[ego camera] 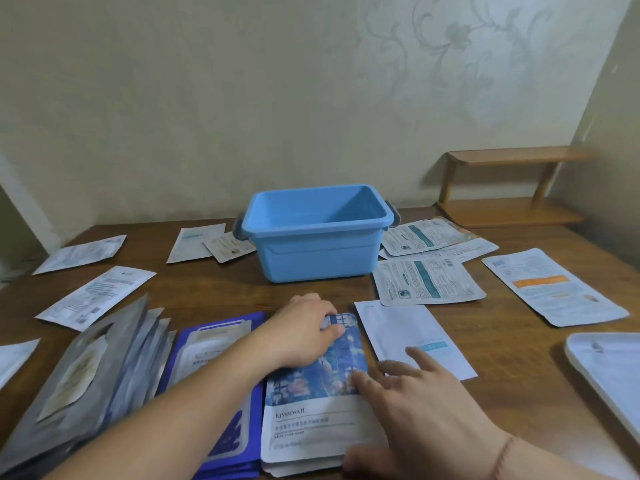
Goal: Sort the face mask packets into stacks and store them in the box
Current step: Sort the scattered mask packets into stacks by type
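Inventory, L to R, places given vs. the blue box [317, 233], which stands open-topped at bench [214, 292] centre-rear, no packets visible inside.

1. Loose white packets [95, 297], far L of box, scattered flat on bench; more white ones just L of box, touching its handle side.
2. Silver packet stack [86, 379], front-L of box, fanned and leaning, not squared.
3. Purple packet stack [211, 348], front of box, just R of silver stack, partly under the L forearm.
4. Left hand [304, 329], front of box, fingers curled over the top edge of the blue-print packet stack [311, 410]; grip pinching that edge.
5. Blue-print stack itself: front of box, touching purple stack, several layers showing at near edge.
6. Right hand [415, 403], front-R of box, fingers spread and fairly straight, pressing on stack's R edge; grip holds nothing, thumb at near corner.
7. White packet w/ teal band [412, 337], just R of stack, partly under R fingertips.
8. Teal-striped packets [427, 282], R of box, overlapping, unsorted.
9. Orange-band packet [550, 289], far R of box.
10. White tray or lid [609, 372], far front-R, cropped; can't tell which.

Step, by my read: squaring the blue-print stack, sorting part-done. Next move likely: collect remaining loose packets by type; stacks need aligned edges before going into box.
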